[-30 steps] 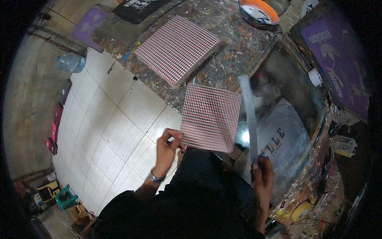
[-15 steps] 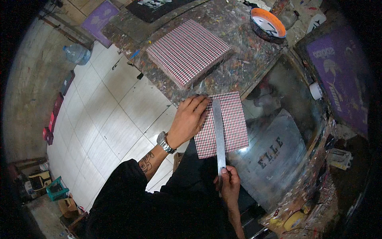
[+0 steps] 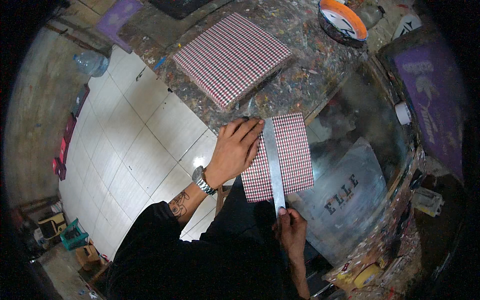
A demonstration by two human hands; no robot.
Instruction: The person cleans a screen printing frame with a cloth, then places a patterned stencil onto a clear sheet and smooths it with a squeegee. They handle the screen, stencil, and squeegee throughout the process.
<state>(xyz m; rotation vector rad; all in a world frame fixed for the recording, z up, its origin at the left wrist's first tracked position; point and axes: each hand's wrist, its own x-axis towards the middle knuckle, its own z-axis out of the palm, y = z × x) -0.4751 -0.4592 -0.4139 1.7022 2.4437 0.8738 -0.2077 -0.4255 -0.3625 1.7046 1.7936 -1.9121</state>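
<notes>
My left hand [image 3: 235,150], with a watch on its wrist, grips the left side of a houndstooth-checked square sheet [image 3: 294,150], its fingers lying together over the top face. The thumb is mostly hidden. Down across the sheet runs a flat metal strip like a steel ruler [image 3: 272,160], its upper end close to my left fingertips. My right hand [image 3: 291,227] pinches the strip's lower end just below the sheet, thumb on top. Beyond both hands, a stack of similar checked squares [image 3: 232,57] lies on the paint-stained table [image 3: 305,75].
An orange-rimmed round container [image 3: 345,20] stands at the table's far right. Below the table's right edge is a grey lettered panel [image 3: 345,195]. Rolls of white tape [image 3: 402,113] and yellow tape [image 3: 366,276] lie to the right. A clear plastic bottle [image 3: 91,63] is at far left.
My view has shifted slightly, so the table and stack appear higher. The strip's upper end has moved a little left, tilting it more. Both hands keep their hold.
</notes>
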